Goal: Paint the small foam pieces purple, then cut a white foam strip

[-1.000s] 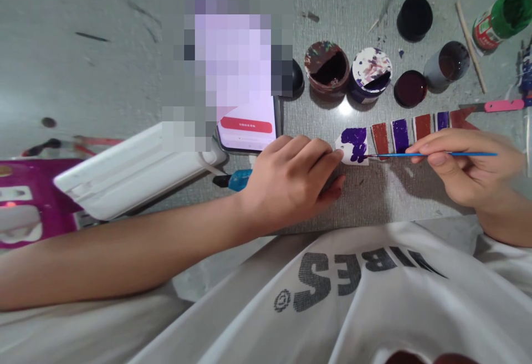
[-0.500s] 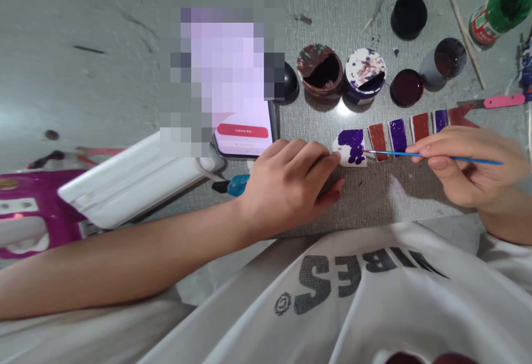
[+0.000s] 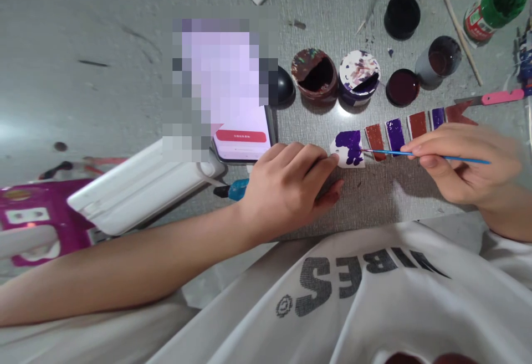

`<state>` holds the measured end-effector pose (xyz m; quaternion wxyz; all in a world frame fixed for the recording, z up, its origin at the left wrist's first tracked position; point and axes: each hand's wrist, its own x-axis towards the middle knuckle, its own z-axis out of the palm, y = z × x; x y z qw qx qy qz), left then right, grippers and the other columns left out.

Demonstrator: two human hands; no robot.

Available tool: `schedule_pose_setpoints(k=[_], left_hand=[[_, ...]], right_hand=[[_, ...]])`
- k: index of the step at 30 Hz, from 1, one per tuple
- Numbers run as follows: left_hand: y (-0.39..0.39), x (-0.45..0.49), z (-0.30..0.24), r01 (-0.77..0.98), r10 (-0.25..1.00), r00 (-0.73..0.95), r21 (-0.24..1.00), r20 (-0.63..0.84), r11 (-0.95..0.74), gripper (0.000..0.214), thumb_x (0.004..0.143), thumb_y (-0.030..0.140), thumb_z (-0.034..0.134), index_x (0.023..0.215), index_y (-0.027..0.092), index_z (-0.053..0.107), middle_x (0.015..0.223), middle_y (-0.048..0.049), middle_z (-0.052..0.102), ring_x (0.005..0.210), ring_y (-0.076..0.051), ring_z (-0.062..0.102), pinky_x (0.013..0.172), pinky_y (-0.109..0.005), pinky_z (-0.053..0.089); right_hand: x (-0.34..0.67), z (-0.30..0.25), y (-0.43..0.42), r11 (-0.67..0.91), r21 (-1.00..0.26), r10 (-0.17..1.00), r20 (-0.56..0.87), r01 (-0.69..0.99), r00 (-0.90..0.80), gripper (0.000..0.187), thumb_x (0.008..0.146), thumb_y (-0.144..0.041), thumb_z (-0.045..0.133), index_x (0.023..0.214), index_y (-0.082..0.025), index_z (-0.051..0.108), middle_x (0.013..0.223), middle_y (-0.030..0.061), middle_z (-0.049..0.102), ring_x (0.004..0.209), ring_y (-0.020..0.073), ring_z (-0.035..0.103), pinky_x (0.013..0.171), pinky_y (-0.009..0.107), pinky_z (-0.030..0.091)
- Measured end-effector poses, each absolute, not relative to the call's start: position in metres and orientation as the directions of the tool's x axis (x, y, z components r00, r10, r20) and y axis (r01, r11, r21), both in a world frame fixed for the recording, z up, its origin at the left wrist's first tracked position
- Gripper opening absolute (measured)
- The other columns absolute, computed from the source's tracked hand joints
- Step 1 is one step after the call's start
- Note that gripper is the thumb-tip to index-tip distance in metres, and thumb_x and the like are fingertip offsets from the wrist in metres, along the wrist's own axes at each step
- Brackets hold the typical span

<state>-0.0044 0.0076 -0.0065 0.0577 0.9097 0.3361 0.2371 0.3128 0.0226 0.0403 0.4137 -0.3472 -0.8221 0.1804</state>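
My left hand (image 3: 291, 186) rests on the grey table with curled fingers, its fingertips pressing the left edge of a small white piece (image 3: 349, 149) partly painted purple. My right hand (image 3: 461, 159) pinches a thin blue paintbrush (image 3: 432, 155), held nearly level, with its tip on the right side of that piece. Further painted pieces (image 3: 399, 131), alternately red-brown and purple, lie in a row running right from it, partly behind my right hand.
Open paint pots (image 3: 318, 73) and lids stand behind the row, with a green bottle (image 3: 494, 4) at the far right. A phone (image 3: 245, 131) leans by a white power bank (image 3: 141, 186). A pink-handled knife (image 3: 494, 97) and a magenta box (image 3: 33, 225) lie at the sides.
The brush tip has shifted slightly up along the purple patch; both hands have otherwise stayed in place. The view has drifted a little.
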Motion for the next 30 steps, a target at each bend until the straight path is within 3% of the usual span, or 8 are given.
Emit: schedule_pose_setpoints(k=[5,11,14,19,26,30], left_hand=[[0.0069,-0.0053,-0.0055,0.592,0.644,0.662,0.259,0.382,-0.763,0.021,0.104,0.034,0.072,0.118,0.019,0.076,0.100,-0.0086,0.081,0.078,-0.024,0.073,0.064,-0.041,0.055],[0.0063,-0.0055,-0.0036,0.612,0.657,0.661,0.247,0.363,-0.752,0.017,0.107,0.033,0.070,0.119,0.022,0.075,0.102,-0.0065,0.082,0.081,-0.023,0.074,0.068,-0.041,0.058],[0.0066,-0.0054,-0.0052,0.594,0.641,0.660,0.251,0.392,-0.764,0.021,0.106,0.035,0.071,0.119,0.020,0.075,0.099,-0.0077,0.081,0.079,-0.024,0.074,0.065,-0.041,0.056],[0.0068,-0.0047,-0.0041,0.593,0.641,0.661,0.251,0.390,-0.765,0.022,0.106,0.034,0.072,0.118,0.016,0.075,0.099,-0.0088,0.082,0.079,-0.025,0.075,0.066,-0.042,0.058],[0.0074,-0.0048,-0.0049,0.596,0.648,0.657,0.260,0.386,-0.760,0.020,0.104,0.032,0.072,0.118,0.018,0.075,0.099,-0.0089,0.082,0.079,-0.026,0.076,0.065,-0.043,0.058],[0.0070,-0.0051,-0.0053,0.591,0.639,0.662,0.252,0.391,-0.767,0.024,0.105,0.034,0.072,0.119,0.015,0.076,0.099,-0.0094,0.082,0.079,-0.026,0.076,0.064,-0.044,0.059]], right_hand=[[0.3126,0.0424,0.0239,0.676,-0.521,0.730,0.566,0.521,-0.382,0.019,0.101,-0.017,0.077,0.107,-0.032,0.086,0.092,0.0000,0.091,0.077,0.0235,0.087,0.063,0.038,0.069],[0.3124,0.0389,0.0287,0.729,-0.547,0.684,0.598,0.411,-0.419,0.009,0.098,-0.019,0.082,0.104,-0.025,0.085,0.088,0.0006,0.090,0.072,0.0204,0.085,0.059,0.033,0.065],[0.3122,0.0360,0.0289,0.733,-0.520,0.677,0.621,0.440,-0.395,0.006,0.099,-0.020,0.082,0.102,-0.025,0.085,0.087,0.0004,0.090,0.071,0.0200,0.085,0.058,0.033,0.063],[0.3156,0.0363,0.0272,0.675,-0.524,0.720,0.620,0.519,-0.312,0.009,0.100,-0.021,0.080,0.101,-0.027,0.085,0.088,-0.0005,0.090,0.071,0.0208,0.085,0.060,0.034,0.064],[0.3139,0.0411,0.0282,0.716,-0.581,0.698,0.574,0.387,-0.428,0.010,0.100,-0.022,0.079,0.102,-0.029,0.085,0.087,0.0001,0.089,0.069,0.0208,0.084,0.056,0.034,0.065],[0.3161,0.0423,0.0265,0.661,-0.564,0.750,0.524,0.494,-0.405,0.020,0.101,-0.018,0.077,0.106,-0.035,0.086,0.091,-0.0010,0.090,0.077,0.0230,0.086,0.062,0.038,0.066]])
